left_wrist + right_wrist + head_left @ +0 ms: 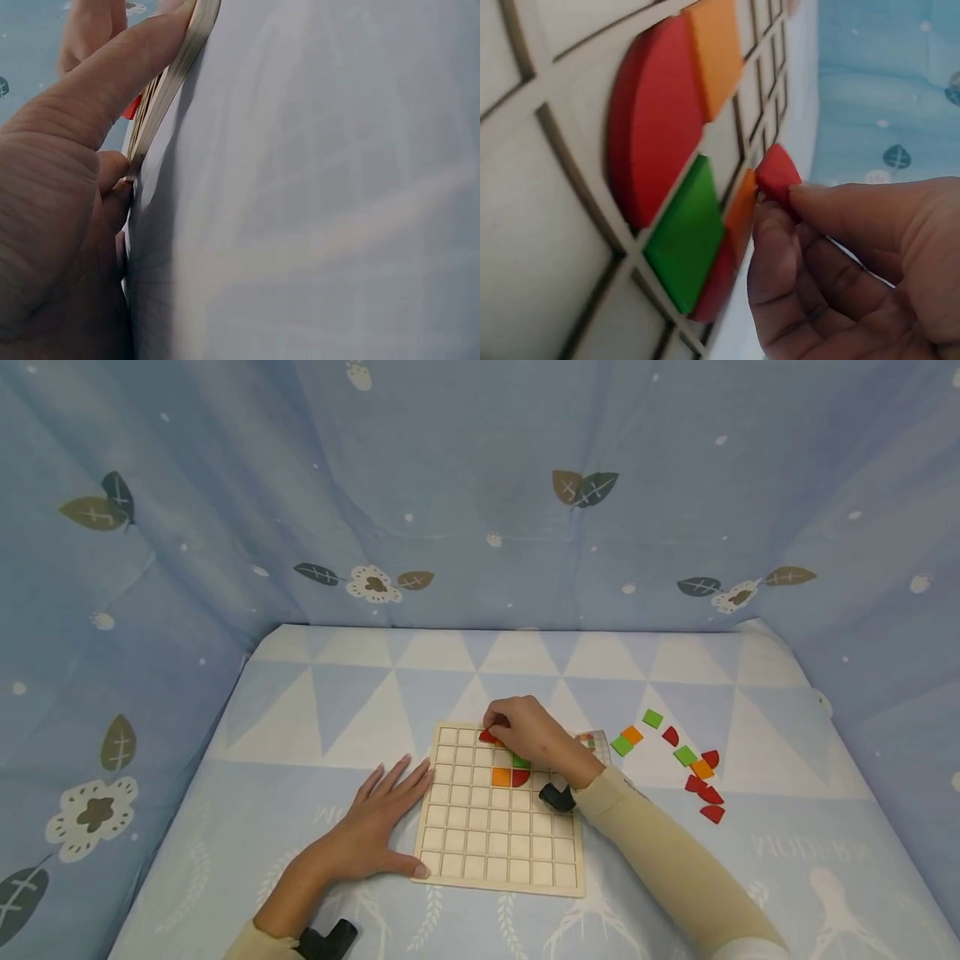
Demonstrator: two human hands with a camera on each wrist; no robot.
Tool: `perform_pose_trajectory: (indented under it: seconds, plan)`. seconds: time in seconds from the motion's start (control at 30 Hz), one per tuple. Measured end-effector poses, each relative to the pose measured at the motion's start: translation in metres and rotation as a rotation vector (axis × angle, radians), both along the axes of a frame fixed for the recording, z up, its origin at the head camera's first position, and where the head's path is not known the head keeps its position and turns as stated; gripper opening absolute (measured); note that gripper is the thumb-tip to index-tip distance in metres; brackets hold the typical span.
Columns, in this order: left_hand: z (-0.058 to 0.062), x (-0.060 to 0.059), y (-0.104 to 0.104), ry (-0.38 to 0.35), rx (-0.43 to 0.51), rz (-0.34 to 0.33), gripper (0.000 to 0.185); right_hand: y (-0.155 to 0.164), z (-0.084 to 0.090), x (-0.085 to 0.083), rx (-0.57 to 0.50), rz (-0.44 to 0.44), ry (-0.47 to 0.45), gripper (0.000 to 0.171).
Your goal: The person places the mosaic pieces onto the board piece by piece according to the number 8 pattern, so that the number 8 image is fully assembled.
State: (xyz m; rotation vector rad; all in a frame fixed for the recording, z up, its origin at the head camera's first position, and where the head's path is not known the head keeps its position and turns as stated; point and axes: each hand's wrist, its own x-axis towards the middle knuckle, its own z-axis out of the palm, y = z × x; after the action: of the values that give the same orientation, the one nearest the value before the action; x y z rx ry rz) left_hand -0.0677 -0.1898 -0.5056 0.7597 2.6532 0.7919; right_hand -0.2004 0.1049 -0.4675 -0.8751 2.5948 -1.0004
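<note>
A pale wooden grid board (480, 847) lies on the blue patterned cloth. My right hand (525, 735) hovers over its upper rows and pinches a small red quarter-round piece (488, 737) (778, 174) between thumb and fingers, just above the board. Orange (501, 777), red (521, 777) and green (521, 762) pieces sit in the board's cells; close up they show as orange (716, 52), red (652, 120) and green (686, 232). My left hand (375, 827) lies flat beside the board's left edge (161, 97), fingers straight against it.
Loose green, orange and red pieces (686, 760) are scattered on the cloth right of the board. A small pattern card (596, 743) lies by the board's top right corner. Blue fabric walls (480, 485) enclose the surface on three sides.
</note>
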Motion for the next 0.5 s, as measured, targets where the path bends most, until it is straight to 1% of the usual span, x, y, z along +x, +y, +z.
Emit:
perform_pose_trajectory:
  seconds: [0.1, 0.23, 0.5]
  plan:
    - [-0.0002, -0.0002, -0.0002, 0.009, 0.001, -0.001, 0.129, -0.0029, -0.0039, -0.0032, -0.002, 0.021, 0.017, 0.015]
    - [0.0003, 0.0000, -0.0003, 0.020, 0.021, -0.010, 0.127, -0.0061, -0.0056, -0.0027, 0.015, 0.038, 0.041, 0.015]
    - [0.0014, -0.0005, -0.0004, 0.007, 0.015, -0.013, 0.126, -0.0104, -0.0083, -0.0001, 0.086, 0.011, 0.083, 0.012]
